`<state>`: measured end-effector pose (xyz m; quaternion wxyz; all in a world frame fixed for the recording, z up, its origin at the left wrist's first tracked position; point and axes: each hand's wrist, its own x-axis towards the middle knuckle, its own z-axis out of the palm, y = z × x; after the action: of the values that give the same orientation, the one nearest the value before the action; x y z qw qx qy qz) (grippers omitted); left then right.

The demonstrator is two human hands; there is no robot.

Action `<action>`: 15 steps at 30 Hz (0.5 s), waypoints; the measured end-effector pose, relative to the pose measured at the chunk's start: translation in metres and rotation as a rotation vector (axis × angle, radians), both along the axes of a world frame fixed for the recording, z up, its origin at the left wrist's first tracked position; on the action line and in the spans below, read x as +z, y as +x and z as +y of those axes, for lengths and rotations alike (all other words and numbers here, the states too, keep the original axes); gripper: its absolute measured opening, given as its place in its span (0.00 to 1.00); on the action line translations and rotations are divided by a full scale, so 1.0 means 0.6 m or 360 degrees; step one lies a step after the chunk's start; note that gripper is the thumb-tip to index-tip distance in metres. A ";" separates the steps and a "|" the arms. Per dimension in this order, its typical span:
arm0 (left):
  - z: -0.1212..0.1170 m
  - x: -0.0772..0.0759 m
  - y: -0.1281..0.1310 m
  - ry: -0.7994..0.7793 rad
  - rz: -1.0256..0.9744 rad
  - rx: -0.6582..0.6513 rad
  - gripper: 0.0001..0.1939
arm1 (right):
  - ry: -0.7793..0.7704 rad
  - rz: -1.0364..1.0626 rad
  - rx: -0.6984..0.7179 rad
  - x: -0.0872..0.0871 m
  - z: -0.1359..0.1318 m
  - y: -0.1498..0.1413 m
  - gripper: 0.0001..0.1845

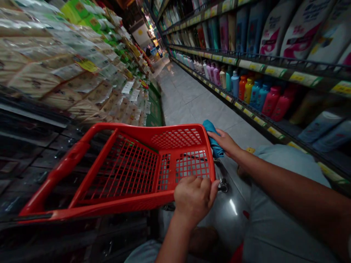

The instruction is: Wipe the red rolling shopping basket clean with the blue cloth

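A red plastic shopping cart with a lattice basket stands in front of me, its handle off to the left. My left hand is closed around the near corner of the cart's rim. At the far corner of the same end, my right hand grips a blue cloth and presses it against the outside of the rim. Nothing lies inside the basket. Part of a wheel shows below the rim, and the cloth's far side is hidden.
Shelves of bottles run along the right side, with price tags on their edges. Stacked packaged goods rise on the left. A grey tiled floor leads away between them. My knees are close by.
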<state>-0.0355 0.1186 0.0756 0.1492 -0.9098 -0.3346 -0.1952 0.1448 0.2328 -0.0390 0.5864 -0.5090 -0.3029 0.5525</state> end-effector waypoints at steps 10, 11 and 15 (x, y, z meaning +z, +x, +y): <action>-0.064 0.010 -0.070 -0.0159 -0.0036 -0.0244 0.20 | -0.0489 -0.0346 0.0467 -0.011 0.010 0.019 0.12; -0.070 0.013 -0.079 -0.0178 -0.0037 -0.0263 0.20 | -0.0423 -0.0310 0.0512 -0.009 0.007 0.020 0.12; -0.097 0.028 -0.107 -0.0382 -0.0032 -0.0223 0.23 | -0.0042 -0.0091 0.0753 0.016 -0.004 0.032 0.22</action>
<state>-0.0997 0.0606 0.0922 0.0218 -0.9403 -0.2926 -0.1727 0.1642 0.2302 -0.0295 0.4250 -0.4469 -0.4230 0.6638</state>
